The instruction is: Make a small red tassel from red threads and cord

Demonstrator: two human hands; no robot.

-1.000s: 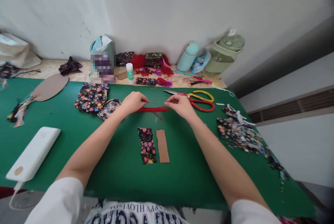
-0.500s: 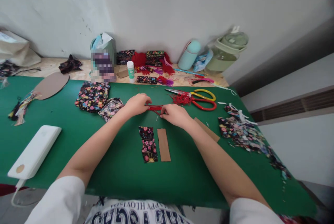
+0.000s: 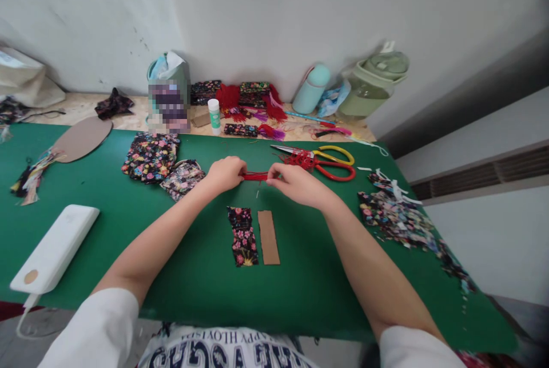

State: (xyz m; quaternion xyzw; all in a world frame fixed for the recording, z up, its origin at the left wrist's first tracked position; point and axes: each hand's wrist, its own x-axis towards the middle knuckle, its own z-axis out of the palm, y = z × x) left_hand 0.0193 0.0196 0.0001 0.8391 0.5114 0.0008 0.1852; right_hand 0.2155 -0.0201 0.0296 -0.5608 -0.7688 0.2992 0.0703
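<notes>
A small bundle of red threads (image 3: pixel 256 176) stretches between my two hands, just above the green mat (image 3: pixel 189 270). My left hand (image 3: pixel 228 174) is closed on its left end. At the right end, my right hand (image 3: pixel 288 182) pinches the threads between thumb and fingers. Nearer to me lie a strip of black floral fabric (image 3: pixel 244 237) and a brown cardboard strip (image 3: pixel 269 237), side by side. Beyond my right hand rest scissors (image 3: pixel 337 163) with one yellow and one red handle, a tangle of red thread (image 3: pixel 300 159) lying against their blades.
Folded floral cloth (image 3: pixel 151 156) and a floral piece (image 3: pixel 183 179) lie left of my hands. A white power bank (image 3: pixel 58 248) is at the left. Fabric scraps (image 3: pixel 398 216) spread on the right. A glue stick (image 3: pixel 214 117), turquoise bottle (image 3: pixel 311 90) and green jug (image 3: pixel 372 84) stand at the back.
My right hand has shifted slightly right and its fingers have moved along the threads. The red bundle now looks straighter and tighter between my hands.
</notes>
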